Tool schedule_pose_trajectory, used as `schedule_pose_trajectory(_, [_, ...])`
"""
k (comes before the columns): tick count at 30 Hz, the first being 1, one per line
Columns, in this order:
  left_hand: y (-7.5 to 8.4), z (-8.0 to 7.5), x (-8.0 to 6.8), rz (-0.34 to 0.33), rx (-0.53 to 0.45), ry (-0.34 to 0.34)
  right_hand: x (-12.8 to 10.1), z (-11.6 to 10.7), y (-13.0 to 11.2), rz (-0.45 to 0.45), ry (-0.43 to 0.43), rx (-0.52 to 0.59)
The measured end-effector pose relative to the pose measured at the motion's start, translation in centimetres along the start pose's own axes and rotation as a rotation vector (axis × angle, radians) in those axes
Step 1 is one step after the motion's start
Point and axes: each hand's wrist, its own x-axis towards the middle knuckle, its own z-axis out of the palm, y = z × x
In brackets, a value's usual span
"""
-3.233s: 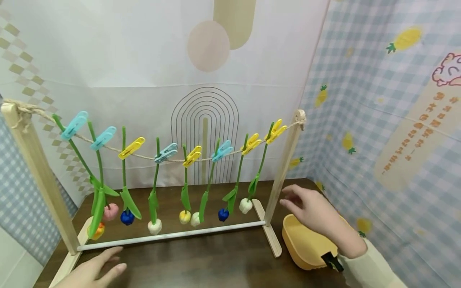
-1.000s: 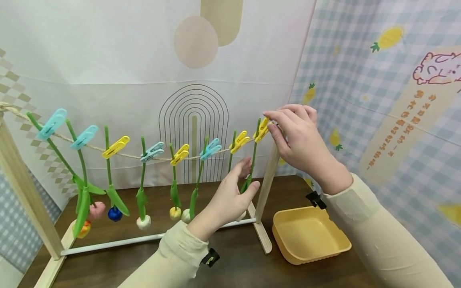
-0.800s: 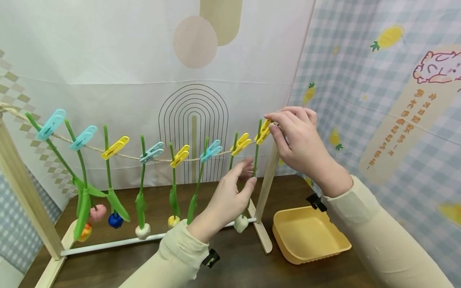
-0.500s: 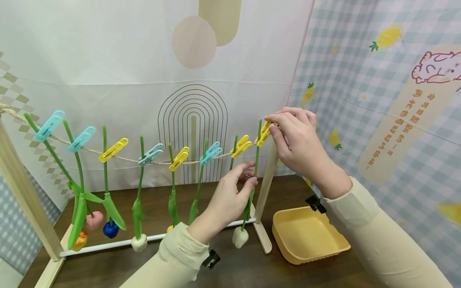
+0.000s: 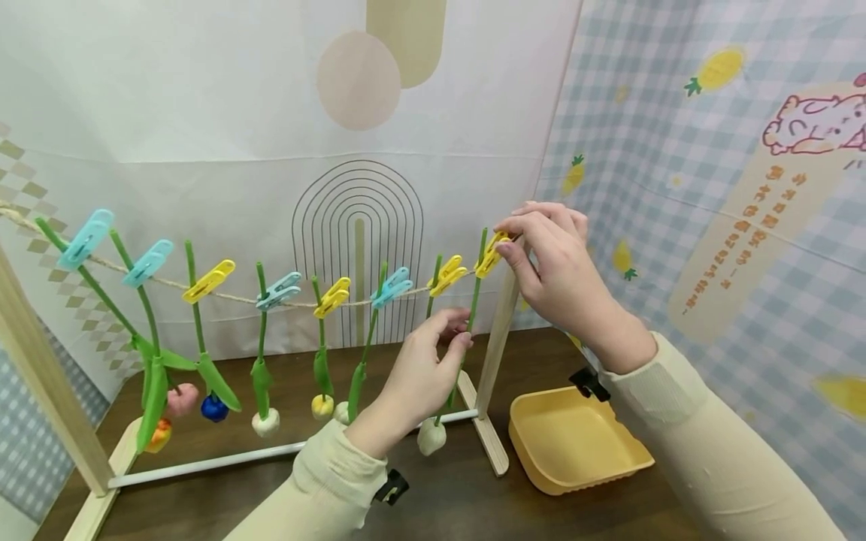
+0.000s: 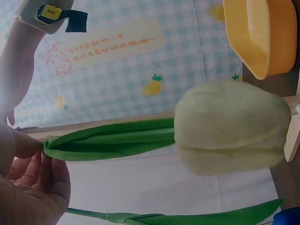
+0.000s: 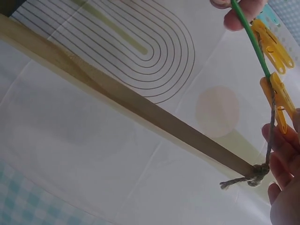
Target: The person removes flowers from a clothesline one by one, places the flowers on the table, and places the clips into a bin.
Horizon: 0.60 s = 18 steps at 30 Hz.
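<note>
In left wrist view, white tulip (image 6: 232,127)

A wooden post (image 7: 140,110) runs slantwise across the frame, from the upper left down to the lower right, where a knotted rope (image 7: 253,176) is tied round it. From the knot the rope rises toward a yellow peg (image 7: 280,101), and a second yellow peg (image 7: 273,44) sits just above it. A thin green stem (image 7: 248,37) passes slantwise by both pegs. Fingers of the right hand (image 7: 281,183) show at the right edge, touching the lower peg. Fingertips (image 7: 239,14) of another hand meet the stem at the top. Behind hangs a white cloth (image 7: 93,154) printed with nested arches.
</note>
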Motion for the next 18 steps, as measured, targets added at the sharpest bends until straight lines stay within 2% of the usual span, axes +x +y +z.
schedule_pose_trajectory(8, [-0.1, -0.1, -0.1, 0.0, -0.001, 0.0, -0.1, -0.3, -0.4, -0.023, 0.011, 0.009])
schedule_pose_trajectory(18, [-0.5, -0.3, -0.4, -0.029, 0.018, 0.005, -0.3, -0.5, -1.2, -0.127, 0.035, -0.025])
